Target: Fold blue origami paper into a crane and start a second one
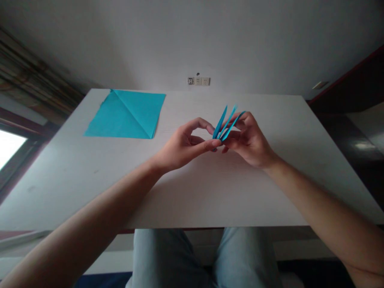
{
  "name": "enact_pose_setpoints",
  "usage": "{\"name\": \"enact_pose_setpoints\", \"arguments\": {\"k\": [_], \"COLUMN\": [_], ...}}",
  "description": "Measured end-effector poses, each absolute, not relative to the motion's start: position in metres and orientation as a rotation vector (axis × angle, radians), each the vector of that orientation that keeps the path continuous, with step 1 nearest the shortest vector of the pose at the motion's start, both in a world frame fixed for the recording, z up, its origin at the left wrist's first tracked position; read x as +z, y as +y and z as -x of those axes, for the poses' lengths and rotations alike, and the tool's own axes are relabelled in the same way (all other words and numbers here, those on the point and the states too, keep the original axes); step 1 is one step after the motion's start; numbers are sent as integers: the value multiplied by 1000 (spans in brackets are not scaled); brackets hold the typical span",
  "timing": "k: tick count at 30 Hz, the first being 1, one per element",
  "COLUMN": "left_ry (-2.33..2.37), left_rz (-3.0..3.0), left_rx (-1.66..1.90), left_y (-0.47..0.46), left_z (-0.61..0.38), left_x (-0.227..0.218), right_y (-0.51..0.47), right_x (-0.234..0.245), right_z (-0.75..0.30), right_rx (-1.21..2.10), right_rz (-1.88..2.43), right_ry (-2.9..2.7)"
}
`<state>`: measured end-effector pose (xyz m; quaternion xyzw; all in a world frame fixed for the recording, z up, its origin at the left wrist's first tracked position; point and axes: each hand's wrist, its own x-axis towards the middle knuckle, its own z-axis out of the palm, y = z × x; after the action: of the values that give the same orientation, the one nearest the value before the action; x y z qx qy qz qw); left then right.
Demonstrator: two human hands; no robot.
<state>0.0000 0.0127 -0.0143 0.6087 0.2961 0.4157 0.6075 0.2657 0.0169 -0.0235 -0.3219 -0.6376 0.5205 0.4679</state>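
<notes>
Raised over the middle of the table is a folded blue paper piece (221,125), with several narrow pointed flaps fanning upward. My left hand (192,140) pinches its lower end between thumb and fingers. From the other side, my right hand (247,138) grips the same piece, fingers behind the right-hand flap and thumb near the base. The hands partly hide the bottom of the folded paper. Flat at the table's far left lie blue paper sheets (129,114), the top one with a diagonal crease.
The white table (186,196) reaches to a grey wall with power sockets (198,81). Its front edge runs just above my legs (162,256). A curtain (33,68) and a window (12,148) are on the left; a dark doorway or furniture stands right.
</notes>
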Motion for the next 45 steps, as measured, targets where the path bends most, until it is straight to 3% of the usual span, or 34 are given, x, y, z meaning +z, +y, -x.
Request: {"name": "enact_pose_setpoints", "arguments": {"k": [9,27,45], "left_ry": [689,703,625], "left_rz": [-1421,-1412,-2208], "left_rx": [903,932,1295], "left_y": [11,8,12], "left_z": [-3,-5,9], "left_x": [-5,-5,2], "right_y": [15,10,14], "right_x": [-26,-15,-5], "right_z": [-271,-266,-275], "right_rx": [1351,1150,524], "right_rz": [666,793,599], "right_ry": [-1729,-1803,-1979]}}
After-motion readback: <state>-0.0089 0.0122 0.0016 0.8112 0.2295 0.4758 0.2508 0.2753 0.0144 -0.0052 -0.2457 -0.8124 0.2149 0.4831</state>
